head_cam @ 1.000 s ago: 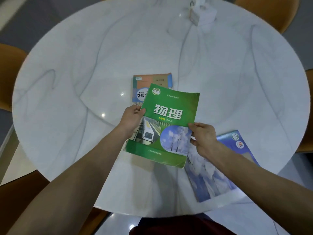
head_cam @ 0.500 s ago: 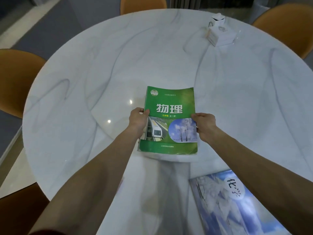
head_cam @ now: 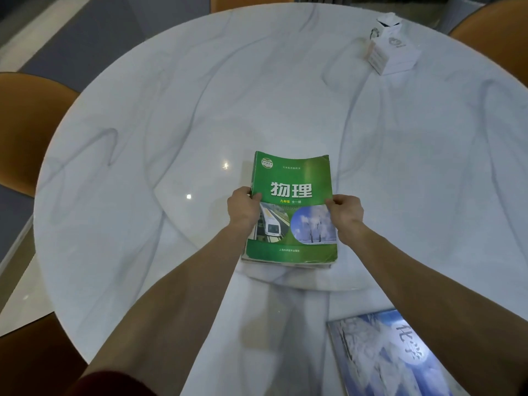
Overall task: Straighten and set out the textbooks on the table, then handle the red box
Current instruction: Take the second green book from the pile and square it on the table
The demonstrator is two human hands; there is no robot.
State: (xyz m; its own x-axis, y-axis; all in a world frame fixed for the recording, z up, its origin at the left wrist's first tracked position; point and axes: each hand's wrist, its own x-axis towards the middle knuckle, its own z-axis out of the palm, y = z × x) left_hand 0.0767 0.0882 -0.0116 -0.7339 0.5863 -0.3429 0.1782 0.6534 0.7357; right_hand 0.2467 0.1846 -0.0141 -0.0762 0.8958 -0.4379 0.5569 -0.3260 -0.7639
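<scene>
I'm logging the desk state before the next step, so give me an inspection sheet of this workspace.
Surface: round white marble table, glossy, light glints.
Job's things: green textbook lying square on top of another book; blue textbook at the near right edge; red box nothing seen.
Clutter: white box, far right.
Grippers: left hand and right hand pinch the green textbook's side edges.
Cables: nothing seen.
Surroundings: orange chairs around the table.

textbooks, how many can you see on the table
2 clearly: a green book held at the centre, and a blue book at the near right edge. Page edges below the green one suggest more hidden.
</scene>
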